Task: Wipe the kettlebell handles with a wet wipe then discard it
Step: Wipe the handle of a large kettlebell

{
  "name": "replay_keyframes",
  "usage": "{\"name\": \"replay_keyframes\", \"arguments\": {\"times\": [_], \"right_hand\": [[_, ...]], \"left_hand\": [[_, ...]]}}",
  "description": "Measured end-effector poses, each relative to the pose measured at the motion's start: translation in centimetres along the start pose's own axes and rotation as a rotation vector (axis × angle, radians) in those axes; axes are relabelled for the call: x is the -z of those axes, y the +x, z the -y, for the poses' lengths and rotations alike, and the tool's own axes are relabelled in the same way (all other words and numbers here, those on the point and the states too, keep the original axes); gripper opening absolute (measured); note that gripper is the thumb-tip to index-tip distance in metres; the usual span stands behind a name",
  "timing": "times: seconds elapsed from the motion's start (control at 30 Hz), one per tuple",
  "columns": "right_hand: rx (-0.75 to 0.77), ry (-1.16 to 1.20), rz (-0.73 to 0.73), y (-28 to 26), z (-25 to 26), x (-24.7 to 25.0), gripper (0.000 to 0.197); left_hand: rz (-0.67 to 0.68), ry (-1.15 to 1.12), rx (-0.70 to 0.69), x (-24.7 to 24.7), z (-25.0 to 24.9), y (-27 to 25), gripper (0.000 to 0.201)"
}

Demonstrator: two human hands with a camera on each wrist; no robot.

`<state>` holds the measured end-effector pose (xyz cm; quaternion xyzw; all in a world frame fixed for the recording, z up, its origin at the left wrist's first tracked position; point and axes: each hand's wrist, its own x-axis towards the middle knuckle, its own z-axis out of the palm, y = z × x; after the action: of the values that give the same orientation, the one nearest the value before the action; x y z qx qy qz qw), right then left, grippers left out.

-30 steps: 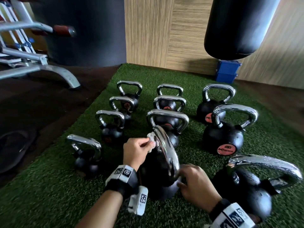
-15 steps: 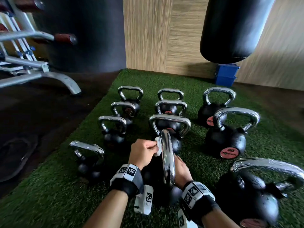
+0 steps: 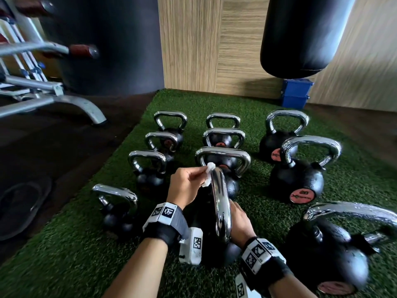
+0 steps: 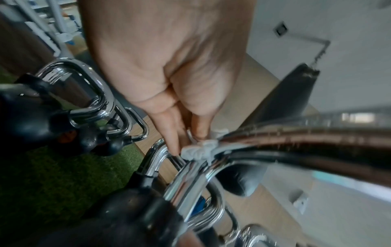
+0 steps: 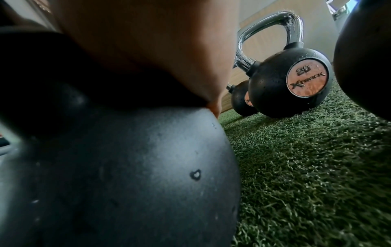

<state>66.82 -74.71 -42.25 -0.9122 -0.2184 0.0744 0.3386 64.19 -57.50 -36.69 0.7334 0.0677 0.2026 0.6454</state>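
Note:
Nearest me in the middle row stands a black kettlebell [image 5: 127, 175] on green turf, its chrome handle [image 3: 221, 207] running edge-on away from me. My left hand [image 3: 187, 186] pinches a crumpled white wet wipe [image 3: 208, 175] between thumb and fingers against the far top of that handle. In the left wrist view the wipe [image 4: 201, 150] is bunched on the handle [image 4: 296, 143] under my left hand's [image 4: 169, 66] fingertips. My right hand [image 3: 240, 222] rests on the ball's right side; the handle hides its fingers.
Several more chrome-handled kettlebells stand in rows on the turf [image 3: 64, 254], among them a 20 kg one [image 3: 296, 179] and a large one [image 3: 335, 250] at the near right. Beyond are a black punching bag [image 3: 300, 35], a blue box [image 3: 296, 93] and a bench frame [image 3: 43, 100].
My right hand has moved from the ball's near side to its right side, beside the handle. My left hand has kept the wipe at the handle's far top.

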Motion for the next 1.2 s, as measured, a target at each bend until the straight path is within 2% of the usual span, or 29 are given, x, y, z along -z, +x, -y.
{"name": "replay_keyframes", "arguments": {"times": [0.13, 0.27, 0.47, 0.57, 0.63, 0.73, 0.8, 0.9, 0.97, 1.1, 1.2], "right_hand": [[-0.011, 0.02, -0.007, -0.3, 0.1, 0.0, 0.044], [-0.019, 0.034, -0.014, -0.4, 0.3, 0.1, 0.04], [-0.033, 0.064, -0.02, -0.5, 0.5, 0.2, 0.043], [-0.029, 0.066, -0.016, -0.6, 0.5, 0.2, 0.042], [-0.04, 0.072, -0.018, -0.7, 0.6, 0.2, 0.041], [-0.048, 0.074, -0.016, -0.7, 0.6, 0.2, 0.041], [-0.044, 0.068, -0.011, -0.7, 0.6, 0.1, 0.041], [-0.059, 0.068, -0.012, -0.7, 0.7, 0.2, 0.042], [-0.069, 0.081, -0.025, -0.8, 0.8, 0.3, 0.041], [-0.067, 0.092, -0.029, -0.9, 0.8, 0.2, 0.039], [-0.069, 0.097, -0.028, -0.9, 0.7, 0.3, 0.042]], "left_hand": [[0.036, -0.1, 0.057, 1.1, -0.9, -0.5, 0.025], [0.165, -0.208, 0.159, 2.2, -2.2, -1.7, 0.021], [0.062, -0.138, 0.224, 1.2, -3.8, -2.4, 0.003], [0.189, -0.145, 0.285, 1.9, -3.9, -3.8, 0.009], [0.264, -0.112, 0.258, 2.3, -4.2, -4.6, 0.008], [0.18, -0.135, 0.188, 1.9, -4.5, -5.6, 0.004], [0.147, -0.173, 0.217, 1.7, -4.0, -6.3, 0.005], [0.268, -0.171, 0.29, 2.1, -3.0, -7.8, 0.003], [0.337, -0.133, 0.255, 2.5, -2.6, -8.5, 0.005], [0.306, -0.059, 0.172, 2.6, -2.2, -9.6, 0.009], [0.379, 0.1, 0.135, 2.6, -1.9, -10.1, 0.011]]}}
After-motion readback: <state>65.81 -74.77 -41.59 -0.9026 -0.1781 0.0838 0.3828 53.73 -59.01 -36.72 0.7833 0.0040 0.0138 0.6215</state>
